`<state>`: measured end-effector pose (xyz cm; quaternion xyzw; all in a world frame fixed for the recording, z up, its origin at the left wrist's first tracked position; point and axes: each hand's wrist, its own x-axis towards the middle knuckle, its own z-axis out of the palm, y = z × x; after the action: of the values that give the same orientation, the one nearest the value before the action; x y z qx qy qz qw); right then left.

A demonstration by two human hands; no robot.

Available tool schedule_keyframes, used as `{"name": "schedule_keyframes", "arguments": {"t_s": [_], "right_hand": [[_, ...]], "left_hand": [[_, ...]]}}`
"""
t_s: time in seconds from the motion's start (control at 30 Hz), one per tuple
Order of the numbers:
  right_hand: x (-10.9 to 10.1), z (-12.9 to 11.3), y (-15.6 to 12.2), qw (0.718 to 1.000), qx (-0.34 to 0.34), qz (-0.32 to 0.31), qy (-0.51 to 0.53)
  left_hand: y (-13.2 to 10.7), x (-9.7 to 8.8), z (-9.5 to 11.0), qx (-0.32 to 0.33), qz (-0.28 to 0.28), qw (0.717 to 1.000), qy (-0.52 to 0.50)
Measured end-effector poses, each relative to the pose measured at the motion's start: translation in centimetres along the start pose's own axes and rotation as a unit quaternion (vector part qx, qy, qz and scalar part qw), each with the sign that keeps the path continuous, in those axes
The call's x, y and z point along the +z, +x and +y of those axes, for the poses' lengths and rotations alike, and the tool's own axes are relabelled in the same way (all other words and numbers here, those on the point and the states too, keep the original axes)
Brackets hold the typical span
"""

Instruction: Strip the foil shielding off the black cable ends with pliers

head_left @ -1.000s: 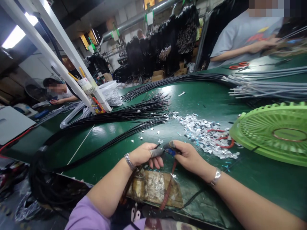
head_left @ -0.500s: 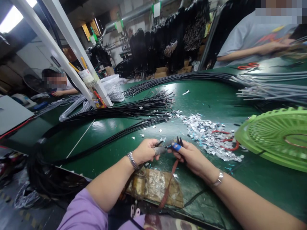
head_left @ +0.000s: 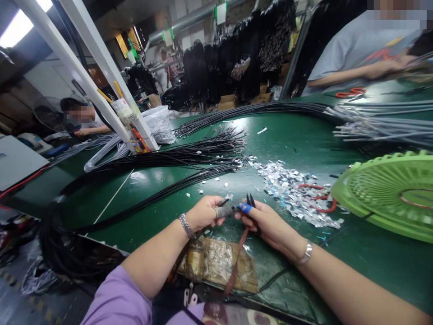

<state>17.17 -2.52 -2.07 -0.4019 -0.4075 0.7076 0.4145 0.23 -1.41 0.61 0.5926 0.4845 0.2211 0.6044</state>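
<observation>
My left hand [head_left: 207,213], with grey wrapping on its thumb, is closed on a black cable [head_left: 226,201]. A bit of silvery foil [head_left: 230,197] shows at the cable's end. Close beside it, my right hand [head_left: 262,219], with blue tape on the thumb, grips a dark tool with two pointed tips [head_left: 250,199]. The tool's lower part is hidden in the palm, so its exact kind cannot be told. A reddish-brown strip [head_left: 239,255] hangs below the right hand. Both hands' fingertips nearly meet over the green table [head_left: 176,212].
Foil scraps [head_left: 287,185] lie heaped beyond my right hand, beside red-handled scissors [head_left: 324,203] and a green fan [head_left: 389,194]. Bundles of black cables [head_left: 169,155] stretch left; grey cables [head_left: 372,122] lie at right. A taped board [head_left: 219,262] sits at the near edge. Co-workers sit across.
My right hand and the pointed tool have shifted slightly left, closer to my left hand. Foil now shows more plainly at the cable's end. My left hand stays almost in place.
</observation>
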Motion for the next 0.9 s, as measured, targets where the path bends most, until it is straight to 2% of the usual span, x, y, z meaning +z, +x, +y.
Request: {"name": "schedule_keyframes", "arguments": {"t_s": [0.1,0.27,0.4,0.47,0.57,0.67,0.8,0.9], "right_hand": [[0.0,0.1,0.1,0.999,-0.029,0.017,-0.041],[-0.2,0.1,0.1,0.997,-0.036,0.013,-0.069],[-0.6,0.2,0.3,0.983,-0.107,0.000,-0.148],[-0.9,0.3,0.6,0.968,-0.146,0.009,-0.203],[-1.6,0.4,0.9,0.934,-0.189,0.073,-0.296],[-1.9,0.3,0.6,0.877,-0.227,0.123,-0.405],[-1.5,0.4,-0.1,0.797,-0.295,0.097,-0.517],[-1.3,0.7,-0.4,0.759,-0.312,0.075,-0.566]], "left_hand": [[0.1,0.0,-0.3,0.007,0.001,1.000,0.021],[0.1,-0.3,-1.0,0.077,0.028,0.991,0.108],[0.0,-0.4,-1.1,0.114,0.036,0.976,0.182],[0.1,-0.3,-1.2,0.109,0.039,0.977,0.176],[0.3,-0.2,-1.0,0.063,0.043,0.991,0.107],[0.4,-0.1,-0.6,0.019,0.056,0.998,0.037],[0.3,-0.1,-0.1,0.010,0.080,0.997,-0.001],[0.2,0.0,0.0,0.010,0.091,0.996,0.005]]}}
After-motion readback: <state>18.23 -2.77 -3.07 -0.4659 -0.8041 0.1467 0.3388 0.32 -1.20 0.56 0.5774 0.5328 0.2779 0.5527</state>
